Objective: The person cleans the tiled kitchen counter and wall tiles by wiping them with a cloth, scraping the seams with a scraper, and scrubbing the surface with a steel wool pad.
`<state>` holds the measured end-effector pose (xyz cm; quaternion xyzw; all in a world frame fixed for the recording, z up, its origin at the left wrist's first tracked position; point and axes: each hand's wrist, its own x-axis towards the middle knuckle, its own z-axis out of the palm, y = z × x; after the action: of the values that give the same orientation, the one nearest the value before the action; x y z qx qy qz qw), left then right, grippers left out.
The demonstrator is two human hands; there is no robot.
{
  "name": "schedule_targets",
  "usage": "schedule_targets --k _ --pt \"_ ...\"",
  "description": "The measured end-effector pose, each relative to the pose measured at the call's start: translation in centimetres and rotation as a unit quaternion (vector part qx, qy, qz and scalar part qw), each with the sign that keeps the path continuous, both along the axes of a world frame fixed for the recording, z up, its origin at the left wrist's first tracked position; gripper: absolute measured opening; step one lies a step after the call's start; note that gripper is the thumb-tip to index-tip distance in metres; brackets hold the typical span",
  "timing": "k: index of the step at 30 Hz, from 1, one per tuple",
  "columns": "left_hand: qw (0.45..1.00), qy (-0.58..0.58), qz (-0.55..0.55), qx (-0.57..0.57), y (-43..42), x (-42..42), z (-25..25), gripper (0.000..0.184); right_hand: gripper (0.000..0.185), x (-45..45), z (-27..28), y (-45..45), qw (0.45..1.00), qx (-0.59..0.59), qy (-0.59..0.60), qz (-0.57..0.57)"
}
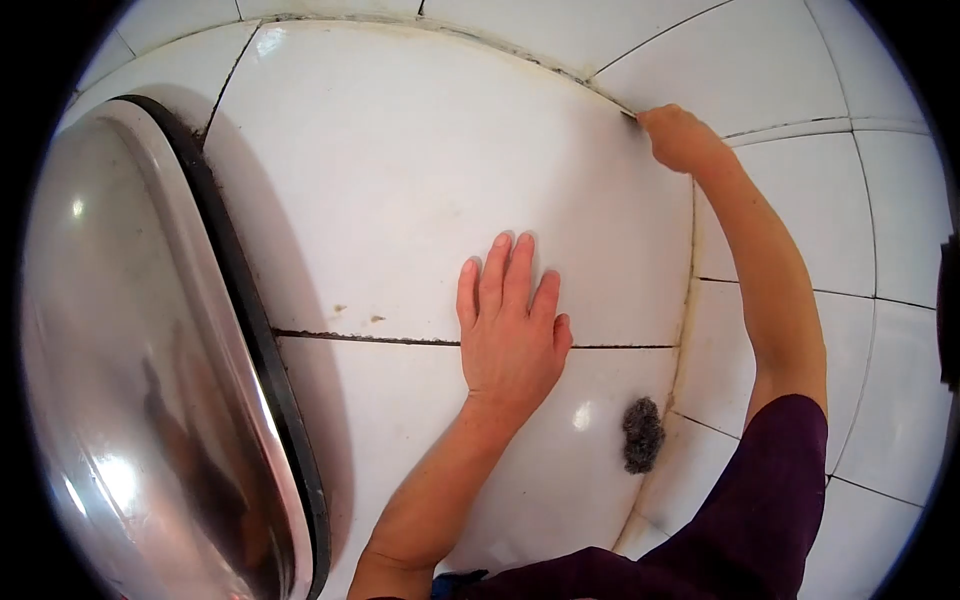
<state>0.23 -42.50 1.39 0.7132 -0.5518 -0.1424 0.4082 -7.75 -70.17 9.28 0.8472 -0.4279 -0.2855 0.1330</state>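
Two hands [512, 345] [685, 140] at white tiles [420, 140]

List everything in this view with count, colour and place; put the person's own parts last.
Rounded metal object: one, silver, left side
Black edging: one strip, black, along the metal object's right side
Tiles: several, white with dark seams, across the view
Brown specks: two larger ones, brown, left of the left hand
Scouring pad: one, dark grey, lower right
Thin item: one, dark, mostly hidden, at the right fingertips
Sleeve: one, dark purple, right upper arm
Left hand: one, bare, flat on tile, centre
Right hand: one, bare, upper right
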Motion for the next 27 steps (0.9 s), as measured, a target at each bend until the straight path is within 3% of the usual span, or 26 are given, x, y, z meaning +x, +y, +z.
schedule_targets --k 6,10,12,15,22,27 --pt "1.000 0.013 0.002 -0.009 0.2 0.0 -0.2 0.036 0.022 -2.6 1.1 3.1 0.999 0.033 0.039 -0.018" --pt "1.000 -0.002 0.005 -0.009 0.1 -0.2 -0.3 0.035 0.021 -3.8 -0.8 -0.1 0.997 -0.003 0.023 -0.075" --pt "1.000 -0.004 0.004 -0.015 0.2 -0.1 -0.3 0.035 0.019 -5.5 -1.3 -0.8 0.998 -0.006 -0.051 -0.020" --pt "1.000 0.003 0.002 -0.001 0.1 0.0 -0.3 0.034 0.020 -5.4 0.8 1.9 0.999 0.045 0.025 0.005" --pt "1.000 0.014 -0.007 0.006 0.3 0.1 -0.2 0.034 0.028 -6.0 -1.0 -1.3 0.998 -0.012 0.017 -0.052" --pt "1.000 0.001 0.001 0.007 0.1 0.0 -0.2 0.033 0.024 -6.1 1.1 2.1 1.000 0.015 -0.004 0.012"
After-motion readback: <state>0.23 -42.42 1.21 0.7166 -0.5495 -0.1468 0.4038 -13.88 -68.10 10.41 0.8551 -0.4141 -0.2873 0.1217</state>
